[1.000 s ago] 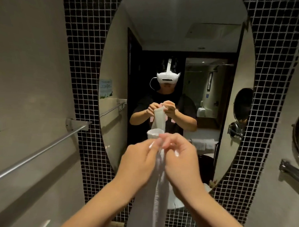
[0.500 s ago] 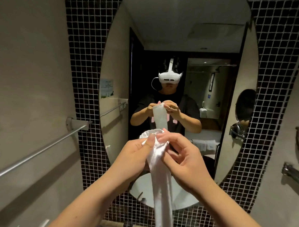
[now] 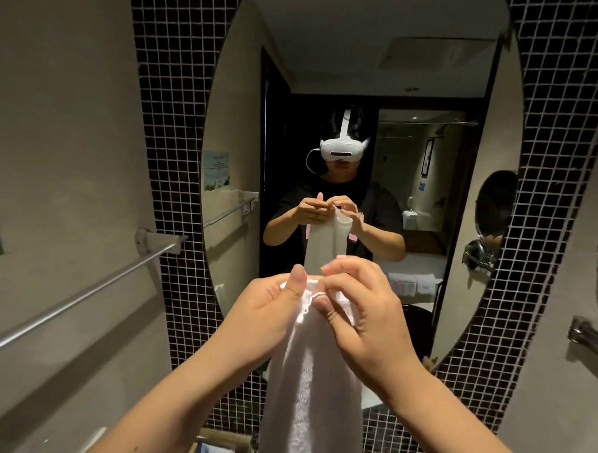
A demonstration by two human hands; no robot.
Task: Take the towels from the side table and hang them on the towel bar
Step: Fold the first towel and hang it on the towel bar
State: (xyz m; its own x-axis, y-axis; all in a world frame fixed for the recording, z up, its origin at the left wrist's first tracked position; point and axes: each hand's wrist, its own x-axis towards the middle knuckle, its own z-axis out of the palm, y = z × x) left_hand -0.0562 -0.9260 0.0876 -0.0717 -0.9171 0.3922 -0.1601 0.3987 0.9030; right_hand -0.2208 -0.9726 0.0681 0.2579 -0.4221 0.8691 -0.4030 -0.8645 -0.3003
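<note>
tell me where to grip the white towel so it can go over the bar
Grip the towel at its top edge, one corner per hand, coming from above. It hangs long and bunched from both hands; spreading that edge flattens it for the bar on the left.

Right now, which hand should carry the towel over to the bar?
Left, probably. The bar runs along the wall on the left, on the left hand's side. Both hands grip the towel at its top edge; the right hand would have to cross over.
</note>
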